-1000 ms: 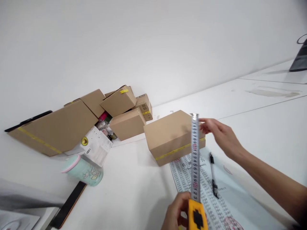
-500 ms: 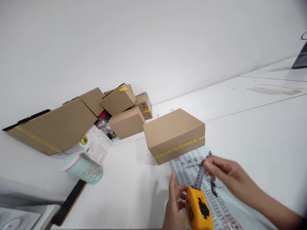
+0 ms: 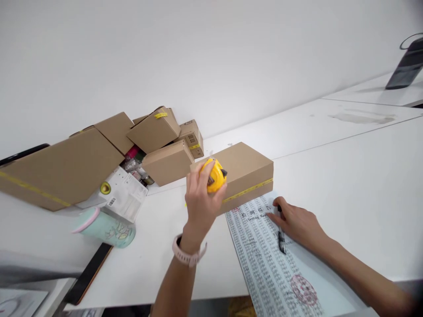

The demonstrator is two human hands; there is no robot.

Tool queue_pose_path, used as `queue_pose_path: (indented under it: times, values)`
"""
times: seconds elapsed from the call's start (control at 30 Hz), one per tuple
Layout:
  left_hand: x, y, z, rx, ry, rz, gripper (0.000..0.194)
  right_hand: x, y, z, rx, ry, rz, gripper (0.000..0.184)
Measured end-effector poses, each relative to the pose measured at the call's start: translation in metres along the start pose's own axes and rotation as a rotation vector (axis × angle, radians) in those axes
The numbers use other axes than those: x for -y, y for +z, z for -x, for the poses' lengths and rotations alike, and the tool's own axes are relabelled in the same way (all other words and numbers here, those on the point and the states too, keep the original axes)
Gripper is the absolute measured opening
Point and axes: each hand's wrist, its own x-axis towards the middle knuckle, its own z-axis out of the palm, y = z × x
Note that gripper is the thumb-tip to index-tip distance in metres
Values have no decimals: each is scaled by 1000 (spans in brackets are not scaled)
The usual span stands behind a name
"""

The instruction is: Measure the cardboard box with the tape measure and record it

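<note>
A yellow tape measure (image 3: pixel 216 177) is gripped in my left hand (image 3: pixel 200 193), raised in front of the near left part of a closed cardboard box (image 3: pixel 244 165) with yellow tape along its side. No blade shows out of its case. My right hand (image 3: pixel 299 220) is lowered to a pen (image 3: pixel 281 242), its thumb and fingers closed around the upper end. Under the pen lies a light blue printed sheet (image 3: pixel 264 255) headed "Testing Report", with a red round stamp near its lower part.
Several cardboard boxes (image 3: pixel 168 163) stand against the wall at left. Nearby are a white carton (image 3: pixel 124 193) and a mint green cup (image 3: pixel 109 228) with a pink rim. A dark object (image 3: pixel 405 68) stands at far right. The white table (image 3: pixel 158 268) has its edge at the front.
My left hand has carried the tape measure up and left to the box. The blade, pulled partly out before, is no longer visible. My right hand has let go of it and reached down to the pen.
</note>
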Motion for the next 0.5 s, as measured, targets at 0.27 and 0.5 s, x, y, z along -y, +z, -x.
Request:
queue_pose_path:
  times: [0.27,0.5]
  values:
    - [36,55,-20,317,-121,-203,37,-27,-14,5,44,-5,-529,37]
    - [38,68,-14,92,23,-189,38,-39,-48,32,-74,86,-1020,43]
